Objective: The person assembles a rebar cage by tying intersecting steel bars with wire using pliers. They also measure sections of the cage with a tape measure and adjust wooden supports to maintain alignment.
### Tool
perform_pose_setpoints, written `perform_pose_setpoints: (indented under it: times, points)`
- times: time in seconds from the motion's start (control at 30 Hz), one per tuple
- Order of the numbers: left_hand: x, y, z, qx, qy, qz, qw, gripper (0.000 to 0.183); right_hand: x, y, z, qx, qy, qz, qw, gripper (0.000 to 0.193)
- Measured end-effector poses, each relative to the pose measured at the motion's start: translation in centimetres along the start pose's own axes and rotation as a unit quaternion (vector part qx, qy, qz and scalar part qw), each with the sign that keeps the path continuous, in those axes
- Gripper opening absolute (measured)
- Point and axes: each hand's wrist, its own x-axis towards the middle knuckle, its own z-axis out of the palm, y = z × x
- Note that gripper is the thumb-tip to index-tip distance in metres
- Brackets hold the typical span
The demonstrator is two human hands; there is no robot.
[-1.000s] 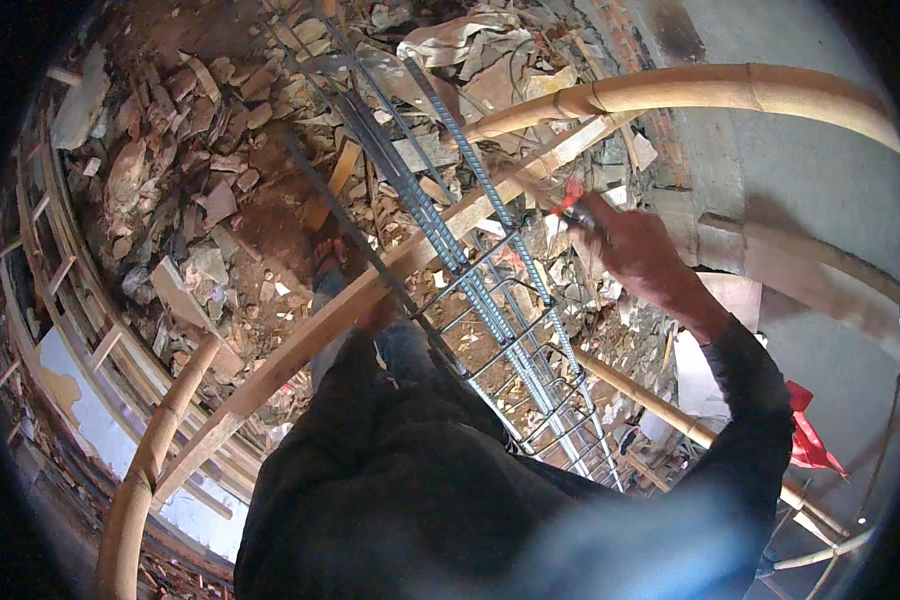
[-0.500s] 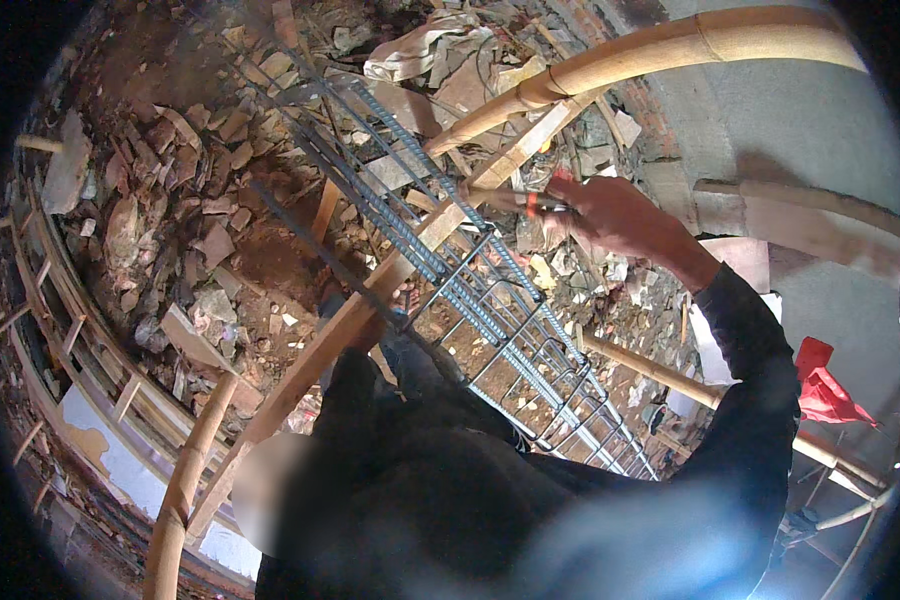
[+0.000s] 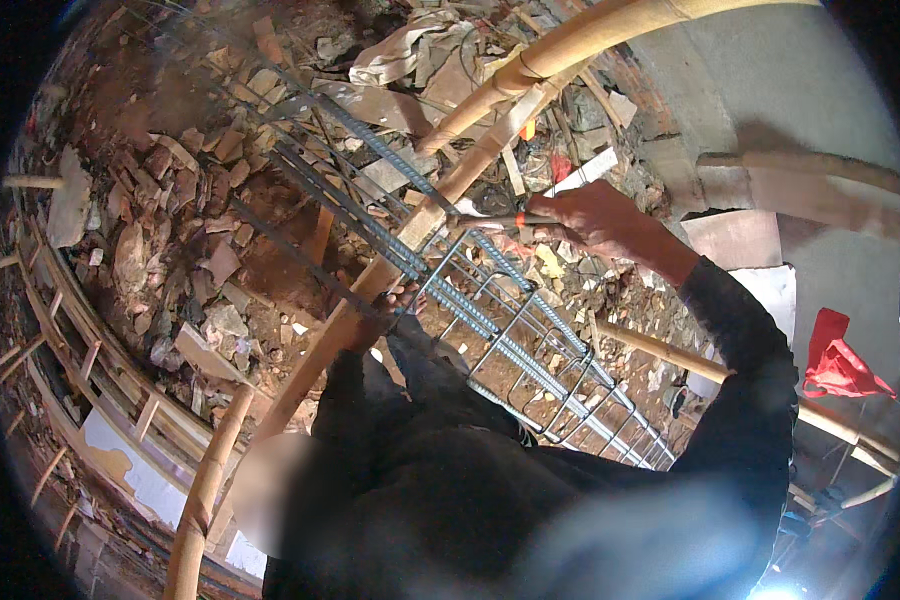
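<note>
My right hand [image 3: 605, 225] is closed round the handles of a pair of pincers [image 3: 495, 220] with orange-red on the grips. The pincers' jaws meet a corner of the steel rebar cage [image 3: 510, 335], close beside a wooden beam [image 3: 425, 222]. My left hand [image 3: 375, 322] is low against the beam, with curled fingers showing just past it by the cage's near side. What those fingers hold is hidden. A dark steel bar [image 3: 295, 250] runs from the upper left toward this hand. Square stirrups ring the cage's long ribbed bars.
Bamboo poles [image 3: 530, 75] cross above and beside the cage; another pole [image 3: 210, 480] stands at lower left. Broken bricks and rubble [image 3: 185, 180] cover the ground. A red cloth or bag [image 3: 840, 360] hangs at right, near a grey concrete surface [image 3: 770, 110]. Timber framing [image 3: 100, 380] lies at left.
The pincers have come down slightly to the cage corner, and their handles, spread before, are now closer together. The whole view has shifted a little. My left hand stays by the beam.
</note>
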Motion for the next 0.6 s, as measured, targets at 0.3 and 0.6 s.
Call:
perform_pose_setpoints:
  times: [0.3, 0.6]
  points:
    - [-2.0, 3.5, 2.7, 0.032, 0.005, 0.015, 0.999, 0.043, -12.4, 2.6, 0.9, -0.176, 0.146, 0.099, 0.969, 0.027]
    - [1.2, -4.0, 9.2, 0.216, -0.226, 0.163, 0.936, 0.049, -18.6, 5.4, 8.0, -0.205, 0.079, 0.077, 0.973, 0.021]
